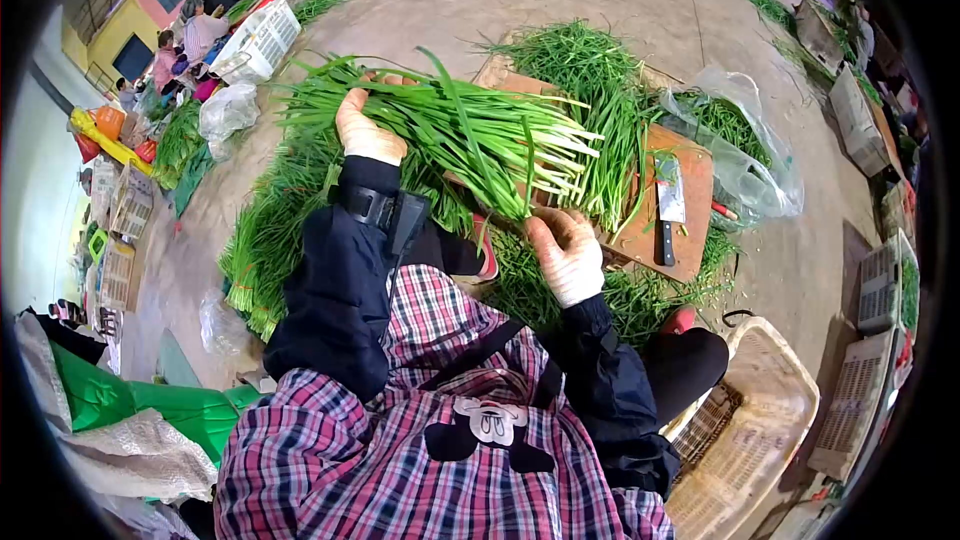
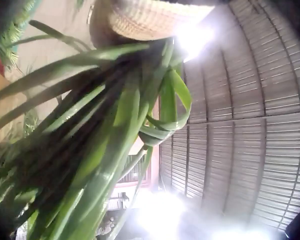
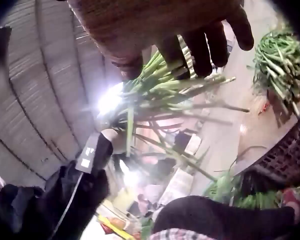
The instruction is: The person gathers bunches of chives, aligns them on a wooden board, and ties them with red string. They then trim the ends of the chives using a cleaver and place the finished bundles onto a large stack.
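Bunch of long, slim green stalks w/ whitish ends (image 1: 485,120), held midair beyond a pink-and-navy plaid smock (image 1: 380,470). L hand (image 1: 370,130) grips leafy end; R hand (image 1: 567,255) just below, fingers parted, can't tell if pinching. Prob. light, bendy, easily bruised; hold mid-length, gently.
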A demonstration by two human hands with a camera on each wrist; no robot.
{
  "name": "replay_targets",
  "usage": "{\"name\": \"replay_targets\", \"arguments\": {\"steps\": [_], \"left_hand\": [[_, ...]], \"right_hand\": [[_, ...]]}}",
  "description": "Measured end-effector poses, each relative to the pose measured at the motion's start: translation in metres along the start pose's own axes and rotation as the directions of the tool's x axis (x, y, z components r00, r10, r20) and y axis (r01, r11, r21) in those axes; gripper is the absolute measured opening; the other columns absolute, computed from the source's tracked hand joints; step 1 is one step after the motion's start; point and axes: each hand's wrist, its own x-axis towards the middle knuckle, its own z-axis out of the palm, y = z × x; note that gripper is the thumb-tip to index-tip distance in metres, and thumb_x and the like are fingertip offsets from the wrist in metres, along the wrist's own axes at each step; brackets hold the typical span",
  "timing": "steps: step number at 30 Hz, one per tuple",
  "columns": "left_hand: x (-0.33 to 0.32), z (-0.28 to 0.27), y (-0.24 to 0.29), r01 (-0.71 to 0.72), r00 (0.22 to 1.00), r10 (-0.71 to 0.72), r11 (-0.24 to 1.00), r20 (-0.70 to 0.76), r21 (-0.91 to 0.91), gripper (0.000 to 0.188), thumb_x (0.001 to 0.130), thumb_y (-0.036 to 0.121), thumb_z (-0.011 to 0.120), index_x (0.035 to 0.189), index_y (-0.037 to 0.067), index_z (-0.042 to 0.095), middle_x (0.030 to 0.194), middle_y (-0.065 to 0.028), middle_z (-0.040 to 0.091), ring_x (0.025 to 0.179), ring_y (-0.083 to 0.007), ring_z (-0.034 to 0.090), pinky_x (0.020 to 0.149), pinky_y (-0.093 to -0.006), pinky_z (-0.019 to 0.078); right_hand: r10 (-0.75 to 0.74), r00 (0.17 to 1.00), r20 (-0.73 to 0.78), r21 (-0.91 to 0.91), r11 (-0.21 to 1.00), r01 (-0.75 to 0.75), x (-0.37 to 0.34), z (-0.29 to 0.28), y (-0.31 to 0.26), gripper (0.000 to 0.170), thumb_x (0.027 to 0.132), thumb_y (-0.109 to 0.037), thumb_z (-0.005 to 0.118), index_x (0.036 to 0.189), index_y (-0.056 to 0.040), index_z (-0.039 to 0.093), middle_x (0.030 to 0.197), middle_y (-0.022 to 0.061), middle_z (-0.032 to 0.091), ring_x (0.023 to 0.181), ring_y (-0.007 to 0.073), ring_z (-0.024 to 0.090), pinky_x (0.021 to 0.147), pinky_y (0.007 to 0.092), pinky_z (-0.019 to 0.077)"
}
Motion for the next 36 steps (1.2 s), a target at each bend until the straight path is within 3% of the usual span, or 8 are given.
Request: {"name": "replay_targets", "arguments": {"steps": [2, 10, 14, 20, 24, 26, 29, 36], "left_hand": [[-0.001, -0.002, -0.001, 0.024, 0.999, -0.024, 1.0, -0.041, 0.009, 0.024, 0.088, 0.025, 0.037, 0.084, 0.007, 0.053, 0.081, -0.0094, 0.062, 0.085, -0.0312, 0.058, 0.081, -0.0474, 0.0462], [-0.023, 0.009, -0.017, -0.01, 0.984, 0.001, 0.999, -0.179, -0.051, 0.017, 0.088, 0.023, 0.041, 0.094, 0.011, 0.053, 0.077, -0.0094, 0.058, 0.077, -0.0289, 0.057, 0.075, -0.0458, 0.0492], [-0.019, -0.001, -0.017, 0.036, 0.994, -0.038, 0.999, -0.104, -0.018, 0.019, 0.088, 0.023, 0.041, 0.093, 0.01, 0.054, 0.08, -0.0101, 0.061, 0.081, -0.0298, 0.058, 0.077, -0.0463, 0.0489], [-0.005, -0.027, -0.004, 0.076, 0.993, -0.071, 0.995, -0.091, 0.062, 0.028, 0.089, 0.028, 0.04, 0.092, 0.007, 0.057, 0.086, -0.0092, 0.064, 0.086, -0.0276, 0.059, 0.083, -0.0452, 0.0477], [0.012, -0.049, 0.004, 0.047, 0.998, -0.049, 0.997, -0.035, -0.054, 0.025, 0.088, 0.027, 0.04, 0.085, 0.008, 0.057, 0.084, -0.0077, 0.064, 0.088, -0.0273, 0.059, 0.084, -0.0448, 0.0477], [0.02, -0.06, 0.009, -0.006, 0.99, 0.005, 1.0, 0.138, 0.006, 0.024, 0.087, 0.026, 0.042, 0.085, 0.007, 0.056, 0.084, -0.0076, 0.064, 0.089, -0.028, 0.059, 0.086, -0.0451, 0.0471], [0.027, -0.062, 0.011, -0.034, 0.969, 0.037, 0.999, 0.245, -0.018, 0.023, 0.088, 0.026, 0.046, 0.086, 0.006, 0.057, 0.082, -0.0071, 0.063, 0.085, -0.0273, 0.059, 0.083, -0.0433, 0.0478], [0.017, -0.039, 0.011, -0.016, 0.945, -0.012, 0.996, 0.327, 0.083, 0.025, 0.089, 0.029, 0.054, 0.086, 0.005, 0.059, 0.082, -0.0058, 0.064, 0.079, -0.0232, 0.061, 0.075, -0.0382, 0.0508]], "right_hand": [[-0.175, 0.983, -0.063, -0.296, 0.943, 0.149, 0.002, -0.011, -0.013, 0.034, 0.077, -0.034, 0.068, 0.094, -0.0041, 0.068, 0.09, 0.0153, 0.063, 0.085, 0.0297, 0.06, 0.077, 0.0364, 0.0473], [-0.072, 0.995, -0.07, 0.049, 0.996, 0.076, 0.016, 0.009, -0.01, 0.027, 0.078, -0.022, 0.069, 0.092, 0.001, 0.066, 0.084, 0.0089, 0.062, 0.073, 0.0164, 0.058, 0.069, 0.0271, 0.0467], [0.293, 0.954, 0.061, 0.703, 0.666, -0.249, 0.007, -0.005, 0.01, 0.021, 0.085, -0.021, 0.064, 0.094, -0.0017, 0.063, 0.086, 0.0053, 0.065, 0.084, 0.0157, 0.06, 0.081, 0.0303, 0.0476], [-0.02, 0.984, 0.176, 0.911, 0.383, -0.155, -0.038, -0.081, 0.063, 0.026, 0.084, -0.027, 0.064, 0.087, -0.0014, 0.061, 0.094, 0.0115, 0.062, 0.099, 0.0303, 0.057, 0.09, 0.0474, 0.0443], [0.172, 0.965, 0.197, 0.734, 0.627, -0.261, -0.073, -0.148, 0.067, 0.026, 0.08, -0.024, 0.069, 0.087, 0.0004, 0.064, 0.09, 0.0109, 0.065, 0.084, 0.0252, 0.061, 0.082, 0.0414, 0.0468], [0.51, 0.789, 0.342, 0.17, 0.792, -0.586, -0.08, -0.187, 0.063, 0.026, 0.075, -0.024, 0.072, 0.086, -0.001, 0.066, 0.087, 0.0107, 0.066, 0.085, 0.0266, 0.063, 0.082, 0.0406, 0.0474], [0.233, 0.942, 0.241, -0.872, 0.477, 0.105, -0.073, -0.182, 0.019, 0.05, 0.064, -0.025, 0.075, 0.109, -0.0066, 0.061, 0.101, 0.0137, 0.063, 0.095, 0.0324, 0.059, 0.089, 0.0433, 0.0436], [-0.128, 0.991, 0.027, -0.276, 0.952, 0.131, -0.021, -0.135, -0.061, 0.052, 0.071, -0.017, 0.073, 0.118, -0.003, 0.057, 0.117, 0.0161, 0.057, 0.109, 0.0295, 0.055, 0.095, 0.0361, 0.0411]]}}
